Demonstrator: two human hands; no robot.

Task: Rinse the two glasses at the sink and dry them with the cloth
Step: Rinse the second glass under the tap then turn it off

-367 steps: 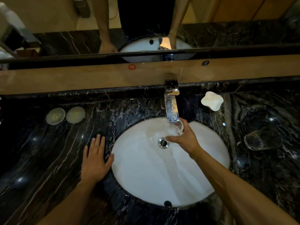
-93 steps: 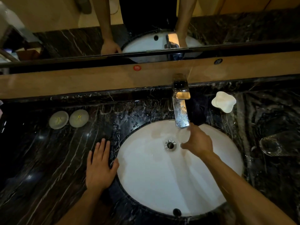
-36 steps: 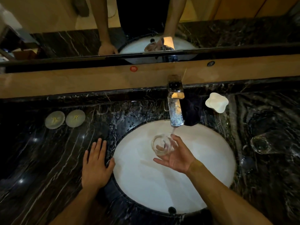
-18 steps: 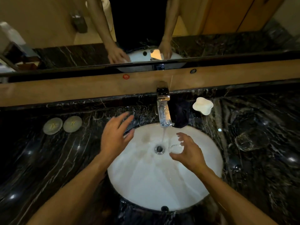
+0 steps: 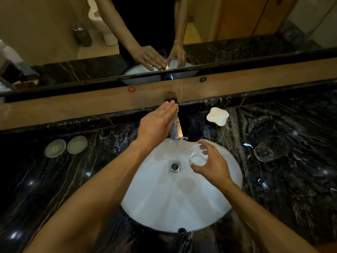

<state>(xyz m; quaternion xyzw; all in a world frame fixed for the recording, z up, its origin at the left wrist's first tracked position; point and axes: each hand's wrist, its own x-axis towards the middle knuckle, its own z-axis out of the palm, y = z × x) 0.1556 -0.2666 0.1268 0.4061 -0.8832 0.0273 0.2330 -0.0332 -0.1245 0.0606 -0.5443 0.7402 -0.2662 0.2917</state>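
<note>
My right hand (image 5: 212, 166) pinches a glass (image 5: 198, 155) by its sides, fingers and thumb wrapped round it, over the right half of the sink (image 5: 164, 212) at frame centre, just right of the water stream. My left hand (image 5: 156, 125) lies flat, fingers pressed together, on top of the tap (image 5: 176, 129) in the upper middle — gripping nothing, as far as I can tell. Water runs from the spout toward the drain (image 5: 175, 166).

The second glass (image 5: 266, 151) sits at mid right on the dark counter (image 5: 54, 189), well apart from the sink. I cannot say whether it stands or lies on its side; it is clear against black stone and hard to read.

What worries me is the grip. The glass I hold looks wet, and I have it one-handed above a hard white bowl — a slip here would likely chip or break it. If I shut the tap carelessly, my left forearm crosses close to the right hand and could knock it. The other glass is easy to miss, and a sweeping reach to the right might send it rolling or off the edge. Something dark lies behind the tap (image 5: 195, 127); I judge it may be the cloth, but I cannot be sure.
</note>
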